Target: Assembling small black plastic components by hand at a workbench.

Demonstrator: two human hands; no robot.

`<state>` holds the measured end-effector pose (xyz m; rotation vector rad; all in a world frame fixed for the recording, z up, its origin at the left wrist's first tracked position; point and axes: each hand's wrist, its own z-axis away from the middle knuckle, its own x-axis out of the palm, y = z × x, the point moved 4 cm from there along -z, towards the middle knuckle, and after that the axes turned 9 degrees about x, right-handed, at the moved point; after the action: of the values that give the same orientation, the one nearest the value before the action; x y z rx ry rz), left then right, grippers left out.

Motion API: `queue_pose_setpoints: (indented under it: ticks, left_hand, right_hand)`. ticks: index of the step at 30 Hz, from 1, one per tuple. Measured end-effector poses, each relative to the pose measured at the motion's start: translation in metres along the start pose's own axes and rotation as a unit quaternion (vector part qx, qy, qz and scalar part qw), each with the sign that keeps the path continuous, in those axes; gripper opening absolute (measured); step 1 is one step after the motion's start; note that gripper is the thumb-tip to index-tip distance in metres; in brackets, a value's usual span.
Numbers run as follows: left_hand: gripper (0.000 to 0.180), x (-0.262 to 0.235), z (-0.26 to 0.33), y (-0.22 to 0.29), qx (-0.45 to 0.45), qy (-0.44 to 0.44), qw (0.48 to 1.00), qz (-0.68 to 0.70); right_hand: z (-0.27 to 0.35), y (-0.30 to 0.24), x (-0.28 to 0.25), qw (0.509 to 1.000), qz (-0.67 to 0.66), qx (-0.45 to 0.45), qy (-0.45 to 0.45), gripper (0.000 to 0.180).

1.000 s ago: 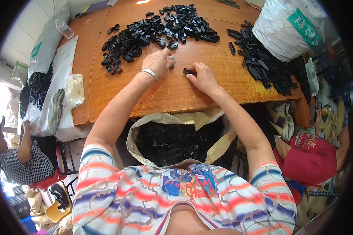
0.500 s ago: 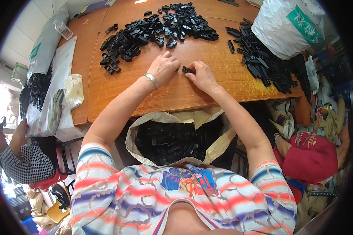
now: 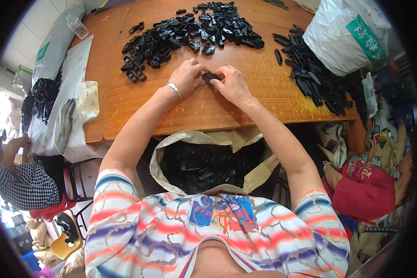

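Over the table's near middle, a small black plastic part (image 3: 210, 76) is pinched between my two hands. My right hand (image 3: 232, 84) grips its right side with thumb and fingers. My left hand (image 3: 186, 78), bent and closed, meets its left end; the fingertips are partly hidden there. Beyond my hands spreads a heap of black plastic housings (image 3: 194, 32), a few lying loose at its left edge. To the right lies a pile of long, narrow black pieces (image 3: 310, 76).
An open woven sack (image 3: 171, 187) full of black parts sits between me and the table (image 3: 157, 113). A white plastic bag (image 3: 338, 41) stands at the right. A clear bottle (image 3: 77, 28) and a plastic-wrapped pack (image 3: 88, 102) lie left. People sit at left (image 3: 25, 185) and right (image 3: 366, 192).
My hands have come together, and the part in my right hand has moved left to meet my left fingers. The whole view has shifted slightly.
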<state>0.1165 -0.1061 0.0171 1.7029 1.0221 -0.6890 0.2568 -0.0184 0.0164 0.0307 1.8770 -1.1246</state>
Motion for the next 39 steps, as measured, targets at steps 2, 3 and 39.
queue_pose_setpoints:
  ticks: [2, 3, 39]
  left_hand:
    - [0.029, 0.002, -0.001, 0.002, -0.008, -0.016, 1.000, -0.011]
    - [0.026, 0.003, 0.000, 0.001, -0.019, -0.007, 1.000, -0.001]
    - [0.036, -0.012, -0.047, -0.052, -0.071, 0.115, 0.976, -0.171]
  right_hand:
    - [-0.001, 0.002, 0.000, 1.000, 0.015, -0.008, 0.019, 0.021]
    - [-0.002, 0.001, 0.000, 1.000, 0.015, -0.008, 0.018, 0.021]
    - [0.169, -0.038, -0.017, 0.930, -0.007, -0.183, -0.320, 0.029]
